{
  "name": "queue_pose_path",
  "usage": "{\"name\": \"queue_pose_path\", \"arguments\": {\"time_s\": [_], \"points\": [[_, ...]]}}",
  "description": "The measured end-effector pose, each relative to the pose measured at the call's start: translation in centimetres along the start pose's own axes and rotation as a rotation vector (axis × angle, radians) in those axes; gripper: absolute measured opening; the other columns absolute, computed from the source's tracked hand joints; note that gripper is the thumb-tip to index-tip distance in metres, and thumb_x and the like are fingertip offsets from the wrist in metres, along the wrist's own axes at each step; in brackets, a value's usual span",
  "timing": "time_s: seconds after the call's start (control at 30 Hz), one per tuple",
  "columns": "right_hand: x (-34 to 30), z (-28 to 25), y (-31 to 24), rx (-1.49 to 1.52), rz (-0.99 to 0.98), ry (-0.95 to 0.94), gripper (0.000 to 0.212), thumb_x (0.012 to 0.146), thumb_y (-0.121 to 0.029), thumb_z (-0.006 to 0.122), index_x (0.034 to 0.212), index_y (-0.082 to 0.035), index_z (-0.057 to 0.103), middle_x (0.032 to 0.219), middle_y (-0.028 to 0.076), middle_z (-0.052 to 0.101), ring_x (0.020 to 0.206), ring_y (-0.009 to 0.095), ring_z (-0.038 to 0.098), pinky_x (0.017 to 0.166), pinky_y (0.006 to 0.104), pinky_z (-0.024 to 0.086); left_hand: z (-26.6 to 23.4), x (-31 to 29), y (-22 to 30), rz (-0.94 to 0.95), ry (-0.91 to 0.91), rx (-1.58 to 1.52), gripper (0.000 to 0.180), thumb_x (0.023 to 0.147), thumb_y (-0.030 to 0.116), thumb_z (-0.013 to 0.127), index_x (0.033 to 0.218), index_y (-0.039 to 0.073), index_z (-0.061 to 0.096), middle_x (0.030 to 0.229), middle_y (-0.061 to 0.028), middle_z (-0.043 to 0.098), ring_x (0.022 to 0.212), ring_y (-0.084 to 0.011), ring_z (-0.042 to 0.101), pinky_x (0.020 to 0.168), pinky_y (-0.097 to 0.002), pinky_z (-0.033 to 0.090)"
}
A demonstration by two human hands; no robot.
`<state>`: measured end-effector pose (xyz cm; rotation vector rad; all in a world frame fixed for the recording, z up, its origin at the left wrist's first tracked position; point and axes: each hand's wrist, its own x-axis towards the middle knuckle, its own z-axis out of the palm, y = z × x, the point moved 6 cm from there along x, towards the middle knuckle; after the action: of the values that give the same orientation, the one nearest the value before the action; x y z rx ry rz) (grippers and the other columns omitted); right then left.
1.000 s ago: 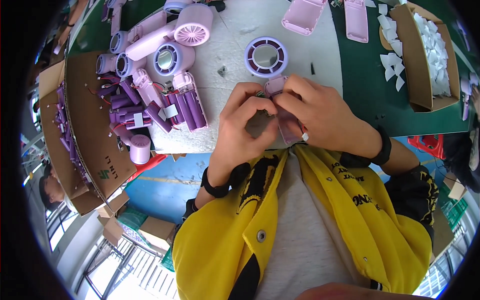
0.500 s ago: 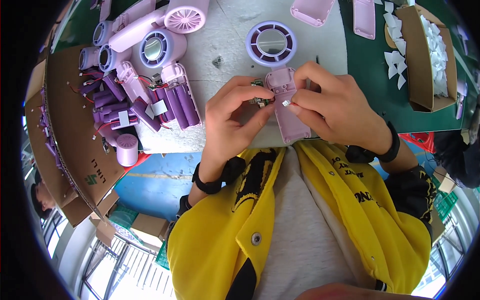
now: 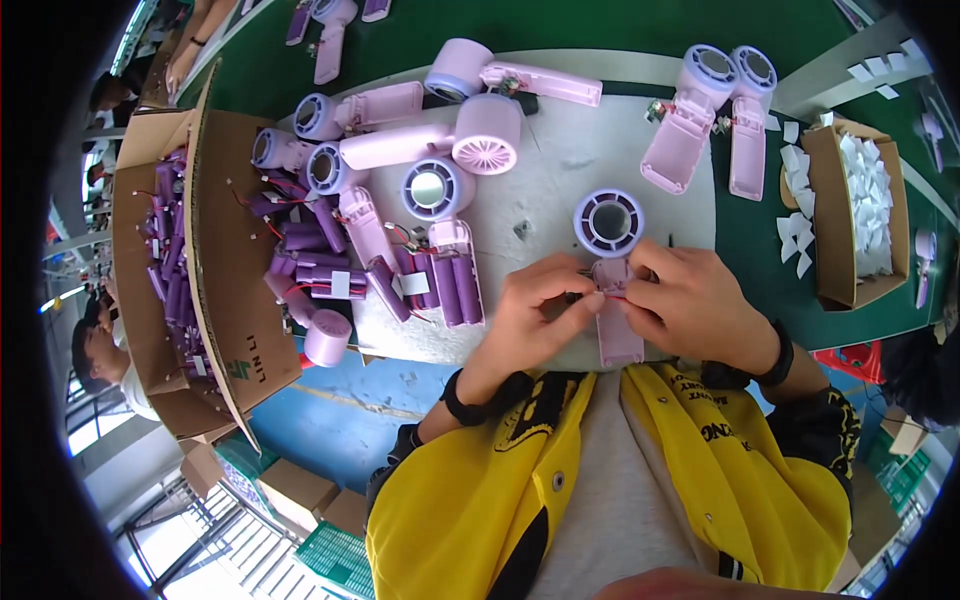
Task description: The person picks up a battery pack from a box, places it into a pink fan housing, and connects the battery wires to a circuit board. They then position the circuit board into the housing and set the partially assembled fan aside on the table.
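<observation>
A pink fan handle shell with a lilac fan head lies under both my hands, its inner side up. My left hand is closed in a pinch on a small circuit board, of which only dark bits show between the fingers. My right hand pinches a thin red wire; its white connector is hidden by the fingertips. The fingertips of both hands nearly meet over the shell's upper part.
Left of the white mat stands a cardboard box with purple battery packs. Loose battery packs and fan parts crowd beside it. Two open fans lie back right. A carton of white pieces stands at the right.
The view has shifted, so the table sits lower and more of its far side shows. My hands have come closer together, bringing the board and the connector end near each other.
</observation>
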<state>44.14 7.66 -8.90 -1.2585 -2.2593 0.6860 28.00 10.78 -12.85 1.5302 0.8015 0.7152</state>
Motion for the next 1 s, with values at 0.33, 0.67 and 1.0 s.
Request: {"name": "queue_pose_path", "arguments": {"time_s": [0.33,0.67,1.0], "points": [[0.2,0.8,0.8,0.150,-0.042,0.111,0.013,0.072,-0.011,0.078,0.077,-0.007,0.066,0.084,0.003,0.054,0.062,0.019,0.058,0.055,0.0316,0.047,-0.5,0.0,-1.1,-0.107,-0.146,-0.070,0.016,0.085,-0.009,0.063,0.100,-0.005,0.066,0.097,-0.0127,0.063,0.087,-0.0177,0.063,0.072,-0.0288,0.054],[0.7,0.8,1.9,0.380,0.008,0.175,0.019,0.070,-0.002,0.080,0.087,-0.008,0.075,0.082,0.003,0.053,0.063,0.016,0.057,0.055,0.0268,0.046,-0.7,-0.1,-0.2,-0.239,-0.037,-0.330,0.033,0.080,-0.018,0.066,0.110,-0.005,0.062,0.104,-0.0130,0.063,0.097,-0.0190,0.064,0.084,-0.0297,0.055],[0.3,1.2,2.0,0.356,0.032,0.174,0.018,0.071,0.000,0.078,0.087,-0.008,0.075,0.081,0.004,0.053,0.060,0.015,0.054,0.052,0.0270,0.043,-0.9,-1.0,-1.1,-0.205,-0.015,-0.322,0.039,0.077,-0.017,0.071,0.112,-0.002,0.062,0.112,-0.0102,0.063,0.103,-0.0165,0.064,0.089,-0.0306,0.056]]}}
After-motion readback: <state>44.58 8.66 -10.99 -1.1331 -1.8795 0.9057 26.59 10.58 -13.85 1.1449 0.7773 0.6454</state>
